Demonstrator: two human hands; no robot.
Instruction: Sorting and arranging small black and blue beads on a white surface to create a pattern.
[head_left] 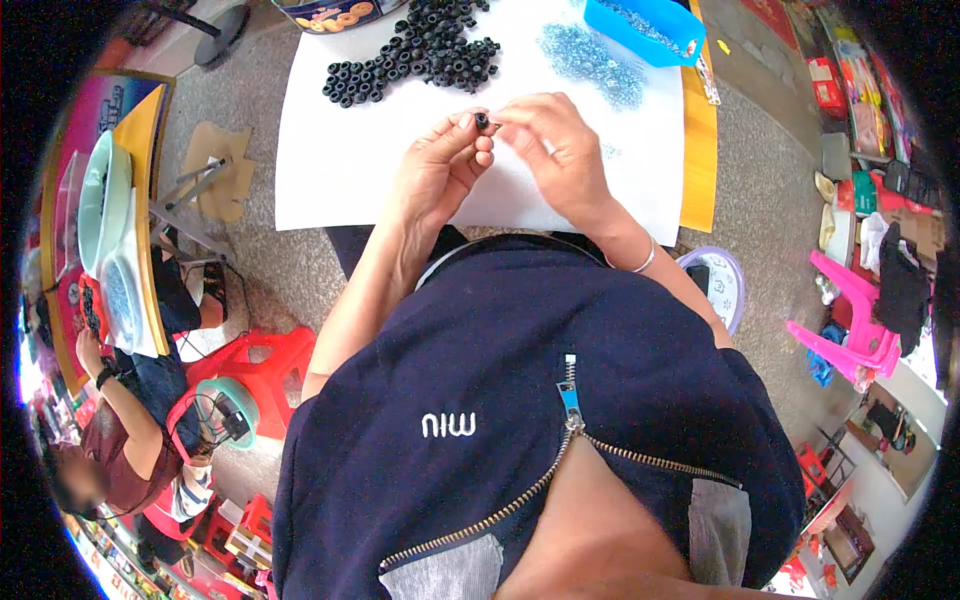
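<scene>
My left hand (443, 165) pinches a small black ring-shaped part (482, 121) between thumb and fingertips, above the near part of a white sheet. Close against it, my right hand (560, 150) has its thumb and fingers drawn together beside the part; what they hold, if anything, is too small to make out. Farther off lies a pile of the same black parts (440, 50), loosely spread on the sheet. To its right, small clear bluish pieces (595, 65) are scattered, and a blue tray (645, 35) holds more of them.
The white sheet (330, 190) covers a yellow table (700, 190). A round tin (335, 15) stands at the far left. On the left, a co-worker (130, 430) sits at another table with a pale green basin (103, 200). Red stools (275, 370) and a pink stool (855, 310) stand around.
</scene>
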